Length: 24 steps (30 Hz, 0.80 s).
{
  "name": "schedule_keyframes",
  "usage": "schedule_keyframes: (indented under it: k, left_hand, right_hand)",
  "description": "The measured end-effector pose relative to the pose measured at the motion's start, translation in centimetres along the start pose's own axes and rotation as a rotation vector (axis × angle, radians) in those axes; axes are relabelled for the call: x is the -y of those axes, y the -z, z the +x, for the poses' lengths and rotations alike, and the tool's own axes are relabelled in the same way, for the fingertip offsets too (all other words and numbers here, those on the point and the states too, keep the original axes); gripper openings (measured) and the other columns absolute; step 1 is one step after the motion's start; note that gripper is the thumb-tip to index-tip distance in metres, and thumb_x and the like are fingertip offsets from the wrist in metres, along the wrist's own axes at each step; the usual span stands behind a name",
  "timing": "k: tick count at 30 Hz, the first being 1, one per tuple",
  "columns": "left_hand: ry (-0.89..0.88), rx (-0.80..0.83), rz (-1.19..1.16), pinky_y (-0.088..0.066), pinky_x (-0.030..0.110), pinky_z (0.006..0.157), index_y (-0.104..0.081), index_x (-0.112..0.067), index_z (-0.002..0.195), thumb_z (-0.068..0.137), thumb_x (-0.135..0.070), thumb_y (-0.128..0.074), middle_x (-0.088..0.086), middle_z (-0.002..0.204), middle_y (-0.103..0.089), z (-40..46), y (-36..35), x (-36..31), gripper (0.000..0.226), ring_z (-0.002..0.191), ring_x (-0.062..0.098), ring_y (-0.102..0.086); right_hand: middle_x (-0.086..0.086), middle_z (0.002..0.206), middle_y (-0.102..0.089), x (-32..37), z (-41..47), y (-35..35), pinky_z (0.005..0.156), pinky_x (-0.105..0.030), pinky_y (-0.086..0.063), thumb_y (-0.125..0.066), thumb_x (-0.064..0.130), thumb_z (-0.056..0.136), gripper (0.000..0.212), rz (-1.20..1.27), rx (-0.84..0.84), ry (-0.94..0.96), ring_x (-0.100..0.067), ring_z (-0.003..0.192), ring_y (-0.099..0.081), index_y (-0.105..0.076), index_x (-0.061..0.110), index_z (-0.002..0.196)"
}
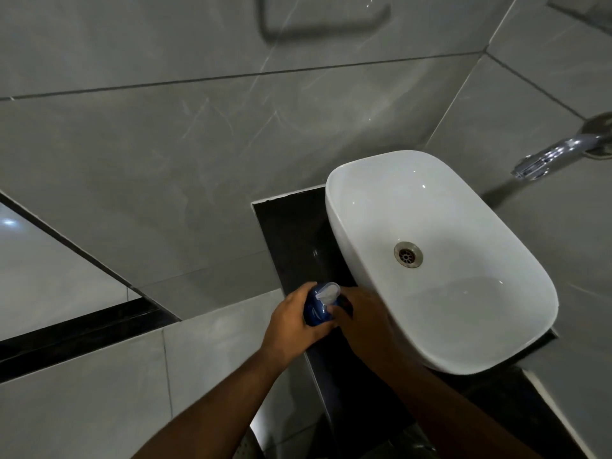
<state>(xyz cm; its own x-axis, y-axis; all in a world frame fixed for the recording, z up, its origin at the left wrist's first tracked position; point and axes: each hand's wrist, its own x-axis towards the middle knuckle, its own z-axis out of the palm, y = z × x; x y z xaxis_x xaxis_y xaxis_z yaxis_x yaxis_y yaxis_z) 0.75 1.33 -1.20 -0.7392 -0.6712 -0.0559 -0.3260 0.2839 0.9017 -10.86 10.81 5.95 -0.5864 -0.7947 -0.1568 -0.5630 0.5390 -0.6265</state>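
A blue bottle [316, 309] with a white pump top [328, 290] stands over the dark counter [291, 236], just left of the white basin [347, 207]. My left hand [294, 321] grips the bottle's body from the left. My right hand [361, 321] touches the bottle's right side near the pump; its fingers curve toward the bottle, but whether they close round it is hidden. The bottle's base is covered by both hands.
The basin has a metal drain [408, 254] in its bottom. A chrome tap [556, 155] juts from the grey tiled wall at the right. A black band [76, 326] runs across the tiles at the left.
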Motion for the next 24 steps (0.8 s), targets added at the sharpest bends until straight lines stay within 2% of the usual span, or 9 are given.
schedule_keyframes:
  k: [4,7,10,12,16,18,21,23,24]
  left_hand:
    - [0.027,-0.016,-0.035,-0.052,0.038,0.095,-0.048,-0.021,0.140,0.073,-0.036,-0.086,0.000,0.128,-0.061,2.6,1.5,0.4,0.078,0.113,0.016,-0.060]
    - [0.044,-0.049,-0.075,-0.053,0.037,0.094,-0.047,-0.022,0.140,0.075,-0.030,-0.085,0.001,0.127,-0.061,5.4,3.2,1.0,0.076,0.112,0.016,-0.061]
    - [0.055,-0.080,-0.112,-0.053,0.039,0.094,-0.048,-0.023,0.139,0.076,-0.025,-0.085,0.001,0.125,-0.062,8.7,5.1,1.8,0.073,0.109,0.015,-0.062]
    - [0.057,-0.108,-0.126,-0.054,0.034,0.092,-0.049,-0.026,0.137,0.076,-0.025,-0.086,0.000,0.122,-0.063,10.9,6.3,2.5,0.072,0.108,0.013,-0.063]
    - [0.031,-0.148,-0.163,-0.053,0.018,0.082,-0.053,-0.032,0.128,0.075,-0.014,-0.086,-0.011,0.110,-0.068,14.9,8.0,3.4,0.065,0.097,0.002,-0.067]
    - [0.035,-0.159,-0.143,-0.051,0.015,0.080,-0.055,-0.027,0.129,0.075,-0.013,-0.086,-0.011,0.108,-0.068,16.8,8.7,3.8,0.064,0.094,-0.002,-0.066]
    - [0.032,-0.180,-0.026,-0.048,0.014,0.080,-0.058,-0.020,0.127,0.072,-0.020,-0.088,-0.001,0.111,-0.066,18.9,9.7,4.1,0.063,0.096,0.008,-0.065]
    - [0.028,-0.194,0.080,-0.047,0.020,0.082,-0.059,-0.016,0.126,0.071,-0.026,-0.088,0.002,0.112,-0.063,19.8,10.3,4.1,0.063,0.099,0.015,-0.062]
    - [0.041,-0.185,0.098,-0.049,0.026,0.085,-0.059,-0.015,0.127,0.071,-0.027,-0.088,0.004,0.115,-0.062,20.1,10.6,4.0,0.064,0.101,0.017,-0.062]
  right_hand:
    - [-0.006,0.104,-0.071,1.2,2.6,-0.8,0.080,-0.018,-0.044,-0.054,0.025,0.093,0.024,0.083,0.013,-0.020,-0.015,0.093,-0.065,-0.064,0.014,0.112]
    - [-0.005,0.100,-0.072,2.8,6.1,-1.8,0.083,-0.025,-0.052,-0.054,0.020,0.092,0.019,0.191,-0.007,-0.023,-0.013,0.090,-0.066,-0.065,0.015,0.107]
    - [-0.007,0.096,-0.073,4.4,9.9,-2.4,0.085,-0.039,-0.055,-0.054,0.017,0.092,0.018,0.300,0.029,-0.020,-0.018,0.087,-0.068,-0.067,0.012,0.103]
    - [-0.001,0.088,-0.072,5.0,12.6,-3.0,0.080,-0.036,-0.055,-0.055,0.021,0.090,0.016,0.300,0.001,0.001,-0.013,0.077,-0.065,-0.068,0.014,0.097]
    - [-0.012,0.085,-0.072,6.0,17.3,-3.9,0.081,-0.048,-0.053,-0.058,0.018,0.087,0.014,0.248,-0.047,0.037,-0.027,0.079,-0.067,-0.068,0.009,0.088]
    - [-0.012,0.084,-0.072,6.5,19.1,-4.0,0.079,-0.045,-0.052,-0.059,0.019,0.086,0.015,0.205,-0.066,0.037,-0.026,0.078,-0.066,-0.068,0.008,0.088]
    - [-0.009,0.081,-0.071,6.9,21.0,-4.1,0.071,-0.032,-0.048,-0.058,0.019,0.086,0.015,0.202,-0.082,0.047,-0.022,0.073,-0.064,-0.068,0.008,0.086]
    - [-0.007,0.080,-0.071,7.3,21.7,-4.2,0.068,-0.027,-0.043,-0.058,0.018,0.085,0.013,0.186,-0.093,0.070,-0.020,0.072,-0.062,-0.068,0.009,0.085]
    - [-0.009,0.082,-0.071,7.7,22.0,-4.1,0.070,-0.029,-0.044,-0.059,0.018,0.085,0.013,0.183,-0.089,0.060,-0.022,0.075,-0.063,-0.068,0.009,0.087]
